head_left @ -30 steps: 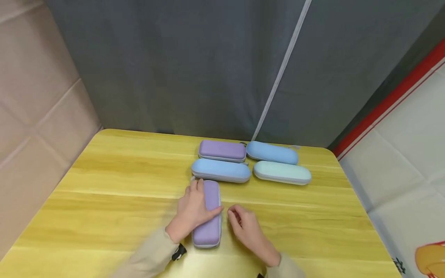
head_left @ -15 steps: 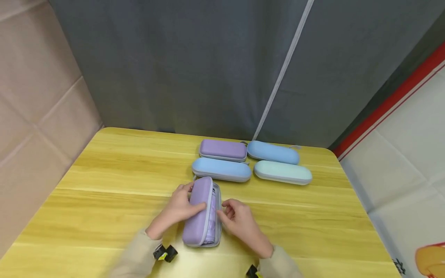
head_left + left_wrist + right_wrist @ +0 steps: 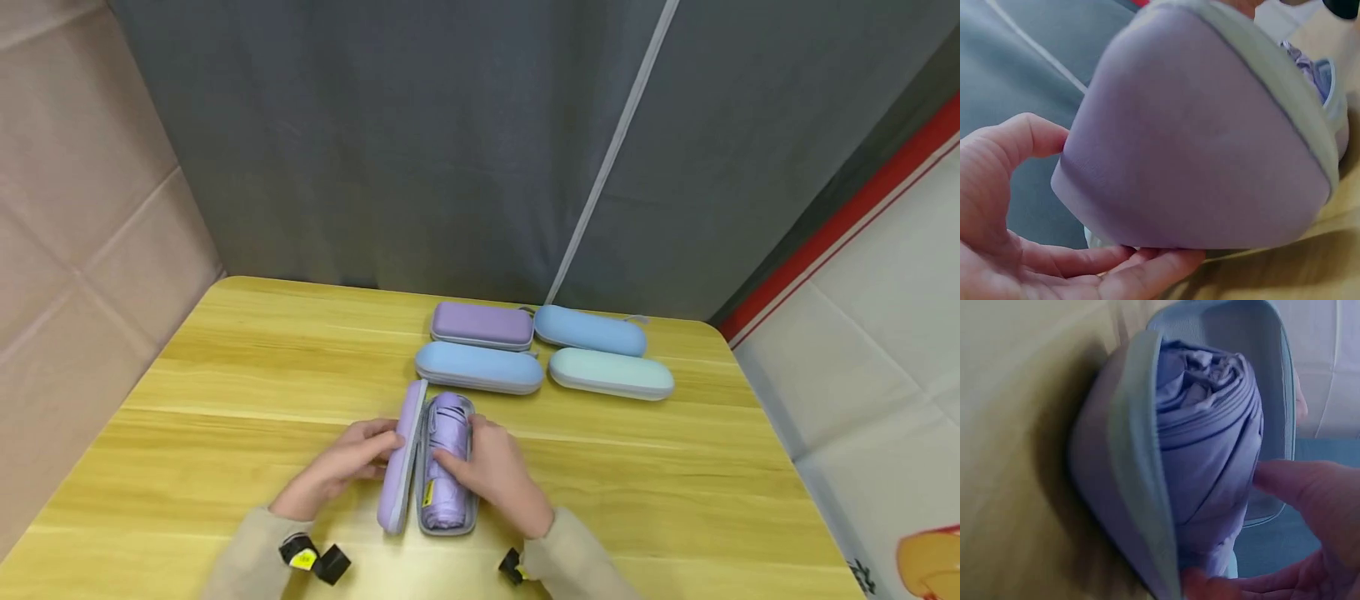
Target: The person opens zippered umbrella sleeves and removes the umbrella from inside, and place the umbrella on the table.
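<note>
A purple zip case [image 3: 395,483] lies open at the front of the table, its lid swung up on the left. My left hand [image 3: 345,460] holds that lid, thumb on its edge and fingers beneath, as the left wrist view shows. Inside the case's other half sits a rolled purple folding umbrella [image 3: 450,429] with a yellow label. My right hand [image 3: 501,467] grips the umbrella about its middle, the thumb across its top and the fingers down its right side. In the right wrist view the bunched fabric end of the umbrella [image 3: 1210,412] stands above the case rim [image 3: 1138,444].
Behind the open case lie a light blue case [image 3: 478,367], a purple case [image 3: 482,325], a blue case [image 3: 589,330] and a mint case [image 3: 611,372], all shut. A dark curtain [image 3: 390,150] hangs behind the wooden table [image 3: 225,400].
My left hand has swung the case lid up and leftward, uncovering the umbrella. My right hand has come left from beside the case onto the umbrella.
</note>
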Demonstrator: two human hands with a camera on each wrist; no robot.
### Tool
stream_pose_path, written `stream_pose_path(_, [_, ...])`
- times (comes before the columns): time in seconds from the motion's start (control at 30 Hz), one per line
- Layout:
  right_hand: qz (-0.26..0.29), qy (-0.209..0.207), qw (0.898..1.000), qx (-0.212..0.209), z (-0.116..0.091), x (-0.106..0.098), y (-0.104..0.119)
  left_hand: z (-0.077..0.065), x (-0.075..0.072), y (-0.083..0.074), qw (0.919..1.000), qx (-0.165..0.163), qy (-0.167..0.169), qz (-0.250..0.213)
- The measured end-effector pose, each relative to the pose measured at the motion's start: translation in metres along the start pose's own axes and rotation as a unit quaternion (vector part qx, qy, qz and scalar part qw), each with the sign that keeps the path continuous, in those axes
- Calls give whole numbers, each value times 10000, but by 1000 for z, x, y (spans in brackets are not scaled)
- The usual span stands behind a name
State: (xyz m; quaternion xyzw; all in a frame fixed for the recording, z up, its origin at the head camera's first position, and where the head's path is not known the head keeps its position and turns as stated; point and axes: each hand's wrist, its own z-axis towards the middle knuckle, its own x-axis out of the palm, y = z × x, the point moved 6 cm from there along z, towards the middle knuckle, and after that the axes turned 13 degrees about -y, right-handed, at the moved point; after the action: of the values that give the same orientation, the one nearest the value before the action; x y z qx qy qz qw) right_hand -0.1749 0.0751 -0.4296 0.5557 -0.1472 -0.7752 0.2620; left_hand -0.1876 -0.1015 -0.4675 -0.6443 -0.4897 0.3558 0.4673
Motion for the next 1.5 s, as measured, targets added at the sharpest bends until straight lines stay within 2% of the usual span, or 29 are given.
stream_pose_path(0.07, [-201, 135, 9996, 123, 2, 3, 3, 0, -2, 2, 9999, 17, 104, -105])
stream_pose_path(0.2, [-520, 317, 9980, 191, 5, 9, 8, -2, -4, 4, 9997, 99, 94, -203])
stream_pose_path(0.33, [-579, 435, 9965, 420, 8, 14, 8, -4, -4, 3, 9995, 180, 78, -240])
stream_pose_path(0.47, [-401, 492, 9955, 711, 12, 15, 7, -4, -4, 1, 9996, 242, 38, -156])
stream_pose_path(0.67, [-91, 576, 9940, 921, 16, 15, 4, -2, -4, 0, 9997, 238, -93, -28])
stream_pose_path(0.9, [593, 682, 9890, 1175, 14, 18, -5, -1, -4, 2, 9994, 218, -259, -52])
stream_pose_path(1.27, [1043, 808, 9838, 1212, 12, 14, -15, -5, -2, 4, 9993, 154, -316, -150])
stream_pose_path(1.5, [1426, 871, 9767, 1345, 9, 8, -14, -7, -1, 5, 9992, 140, -349, -140])
